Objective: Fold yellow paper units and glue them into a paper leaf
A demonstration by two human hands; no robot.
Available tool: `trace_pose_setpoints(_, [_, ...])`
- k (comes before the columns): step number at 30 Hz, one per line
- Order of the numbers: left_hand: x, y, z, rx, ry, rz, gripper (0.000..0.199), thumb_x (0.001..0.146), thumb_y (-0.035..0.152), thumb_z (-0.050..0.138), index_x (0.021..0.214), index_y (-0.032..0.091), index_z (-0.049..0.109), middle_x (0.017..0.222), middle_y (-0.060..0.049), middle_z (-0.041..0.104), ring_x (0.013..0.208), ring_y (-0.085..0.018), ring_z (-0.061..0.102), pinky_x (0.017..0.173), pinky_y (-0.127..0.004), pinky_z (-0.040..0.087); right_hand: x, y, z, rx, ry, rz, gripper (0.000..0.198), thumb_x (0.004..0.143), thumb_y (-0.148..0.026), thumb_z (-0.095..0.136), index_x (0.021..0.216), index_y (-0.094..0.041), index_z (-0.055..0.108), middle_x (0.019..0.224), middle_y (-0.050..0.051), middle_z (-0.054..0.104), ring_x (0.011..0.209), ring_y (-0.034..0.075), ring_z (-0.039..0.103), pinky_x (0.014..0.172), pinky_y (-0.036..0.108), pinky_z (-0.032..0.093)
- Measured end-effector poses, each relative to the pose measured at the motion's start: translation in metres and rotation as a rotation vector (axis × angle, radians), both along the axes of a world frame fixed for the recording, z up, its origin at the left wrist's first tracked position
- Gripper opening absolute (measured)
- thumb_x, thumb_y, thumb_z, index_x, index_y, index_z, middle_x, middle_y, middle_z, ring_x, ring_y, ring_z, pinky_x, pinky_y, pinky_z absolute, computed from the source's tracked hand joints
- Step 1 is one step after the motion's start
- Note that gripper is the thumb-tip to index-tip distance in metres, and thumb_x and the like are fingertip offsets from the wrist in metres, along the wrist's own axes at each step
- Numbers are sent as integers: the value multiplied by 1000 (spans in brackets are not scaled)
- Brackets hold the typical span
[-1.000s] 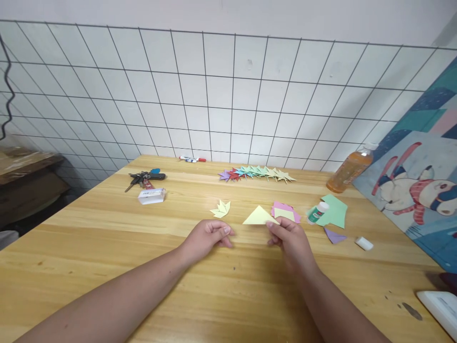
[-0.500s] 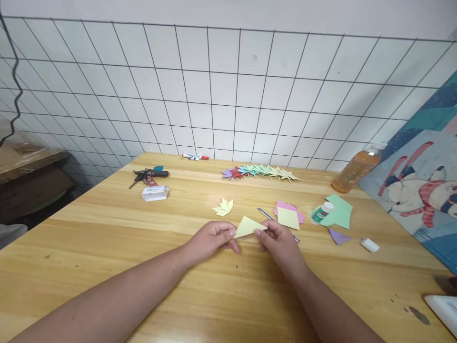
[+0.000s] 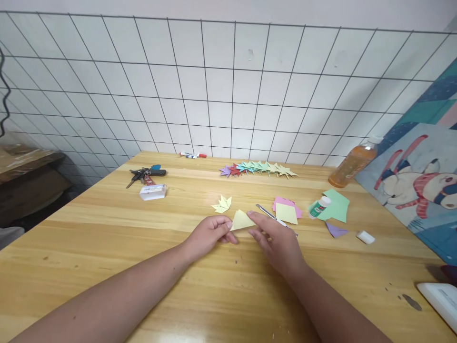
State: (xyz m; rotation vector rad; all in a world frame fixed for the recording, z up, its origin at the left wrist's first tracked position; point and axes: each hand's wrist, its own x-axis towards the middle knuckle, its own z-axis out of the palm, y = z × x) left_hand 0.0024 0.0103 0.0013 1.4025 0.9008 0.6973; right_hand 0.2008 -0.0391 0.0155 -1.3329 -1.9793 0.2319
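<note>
A folded piece of pale yellow paper [image 3: 241, 221] is held a little above the table. My left hand [image 3: 211, 233] pinches its left corner between thumb and fingers. At the other end, my right hand [image 3: 278, 240] has its index finger across the upper edge and its thumb lower down, hiding the right corner. Just beyond the hands lies a pointed, folded pale yellow paper piece [image 3: 223, 204]. Near my right hand are a slim metal craft knife [image 3: 267, 213] and a square yellow sheet [image 3: 286, 214] on top of pink paper [image 3: 278, 201].
Farther back stands a row of coloured folded paper pieces [image 3: 257, 168]. To the right are a glue stick [image 3: 319, 208], green paper [image 3: 339, 205], a purple paper triangle [image 3: 335, 230], a white eraser [image 3: 365, 237] and a bottle [image 3: 352, 164]. Keys [image 3: 145, 175], a small white box [image 3: 153, 192] and markers [image 3: 193, 155] lie left.
My right hand has shifted its hold: the index finger now lies over the paper's upper edge, and the thumb has come off its face. The view has shifted slightly.
</note>
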Motion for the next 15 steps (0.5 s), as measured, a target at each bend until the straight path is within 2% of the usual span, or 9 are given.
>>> trace_pose_setpoints(2, [0, 1, -1, -14, 0, 6, 33, 80, 46, 55, 75, 13, 60, 69, -6, 71, 61, -13, 59, 62, -22, 43, 2, 0, 0, 70, -69, -40, 32, 87, -27, 49, 117, -29, 58, 117, 2, 62, 104, 19, 60, 88, 34, 49])
trace_pose_setpoints(8, [0, 0, -1, -15, 4, -1, 34, 81, 46, 53, 77, 13, 60, 74, -8, 71, 62, -13, 59, 62, -22, 43, 1, 0, -1, 126, -212, -133, 31, 87, -22, 47, 112, -29, 61, 119, -1, 61, 102, 18, 61, 83, 33, 51])
trace_pose_setpoints(11, [0, -1, 1, -18, 16, 7, 34, 81, 46, 53, 77, 13, 60, 74, -7, 71, 62, -13, 59, 62, -23, 43, 0, 0, -1, 144, -165, -131, 33, 85, -16, 46, 111, -29, 62, 119, -1, 61, 104, 18, 60, 83, 32, 51])
trace_pose_setpoints(15, [1, -1, 1, -23, 7, 18, 34, 80, 46, 54, 77, 13, 59, 72, -7, 71, 62, -13, 60, 62, -23, 44, -1, -3, 1, 149, -41, -19, 40, 78, -7, 44, 109, -25, 62, 113, 0, 64, 104, 16, 59, 90, 31, 47])
